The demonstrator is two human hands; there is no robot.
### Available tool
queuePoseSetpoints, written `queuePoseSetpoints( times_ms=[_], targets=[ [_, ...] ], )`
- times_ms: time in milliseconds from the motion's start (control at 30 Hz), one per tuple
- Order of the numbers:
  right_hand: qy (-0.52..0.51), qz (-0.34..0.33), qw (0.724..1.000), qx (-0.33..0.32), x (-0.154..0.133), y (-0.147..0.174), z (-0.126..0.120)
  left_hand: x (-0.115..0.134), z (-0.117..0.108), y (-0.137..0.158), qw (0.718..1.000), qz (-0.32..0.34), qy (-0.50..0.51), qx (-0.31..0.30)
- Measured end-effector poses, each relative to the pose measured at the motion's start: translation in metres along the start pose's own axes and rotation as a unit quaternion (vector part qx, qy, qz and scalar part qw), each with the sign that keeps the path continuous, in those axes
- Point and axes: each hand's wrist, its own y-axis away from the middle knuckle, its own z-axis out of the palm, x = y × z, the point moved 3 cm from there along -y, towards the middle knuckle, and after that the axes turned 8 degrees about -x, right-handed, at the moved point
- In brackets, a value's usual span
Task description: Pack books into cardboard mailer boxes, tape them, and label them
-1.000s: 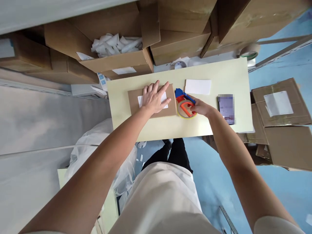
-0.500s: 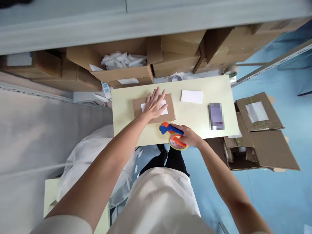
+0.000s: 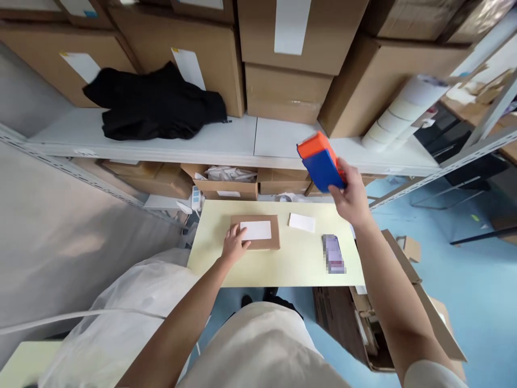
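My right hand [image 3: 351, 193] is raised above the table's back right, wrapped round an orange and blue tape dispenser [image 3: 322, 161]. The dispenser hangs in the air in front of the shelf, its tape roll out of sight. On the table, a closed brown cardboard box [image 3: 262, 245] lies flat with a white label [image 3: 257, 230] on top. My left hand [image 3: 234, 245] rests on the box's left front part, thumb apart from the fingers, touching the label's left end.
On the cream table [image 3: 258, 275] lie a stack of white slips [image 3: 302, 222] and a blurred-out phone [image 3: 333, 253]. Behind, a grey shelf [image 3: 226, 140] bears cartons, a black garment [image 3: 157, 102] and white rolls [image 3: 399, 116]. An open carton [image 3: 375, 339] stands at right; sheer plastic [image 3: 133, 291] bulges at left.
My right hand has lifted the tape dispenser from the table's front edge up towards the shelf. My left hand has slid from the box's middle to its left part. The view has tilted up.
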Motion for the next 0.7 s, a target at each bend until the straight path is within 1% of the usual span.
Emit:
queuePoseSetpoints(
  times_ms=[33,100,200,300,400,467,533,600,633,667,700],
  targets=[
    [0.029,-0.023,0.999,0.036,-0.003,-0.025,-0.009,0.001,0.001,0.0,1.0,0.005,0.002,0.002],
    [0.071,-0.069,0.993,0.062,-0.003,-0.072,-0.016,0.002,0.004,0.001,1.0,0.014,0.008,0.006],
    [0.097,-0.106,0.989,0.039,0.011,-0.13,-0.008,0.003,0.011,0.008,0.999,0.017,0.028,0.018],
    [0.107,-0.111,0.988,0.019,0.031,-0.168,0.006,0.003,0.021,0.017,0.997,0.011,0.065,0.036],
    [0.125,-0.123,0.984,0.036,0.042,-0.185,0.01,0.0,0.029,0.028,0.99,0.0,0.123,0.071],
    [0.137,-0.147,0.978,0.064,0.044,-0.18,0.008,-0.005,0.033,0.036,0.98,-0.01,0.17,0.1],
    [0.137,-0.166,0.971,0.102,0.046,-0.157,0.01,-0.012,0.036,0.043,0.968,-0.025,0.221,0.118],
    [0.116,-0.152,0.971,0.141,0.055,-0.111,0.025,-0.021,0.039,0.049,0.95,-0.059,0.283,0.118],
    [0.095,-0.127,0.976,0.15,0.063,-0.08,0.039,-0.026,0.042,0.051,0.939,-0.083,0.317,0.109],
    [0.071,-0.095,0.982,0.145,0.072,-0.046,0.059,-0.032,0.045,0.052,0.924,-0.108,0.353,0.096],
    [0.045,-0.058,0.99,0.116,0.083,-0.011,0.085,-0.037,0.049,0.053,0.908,-0.132,0.39,0.082]
  ],
)
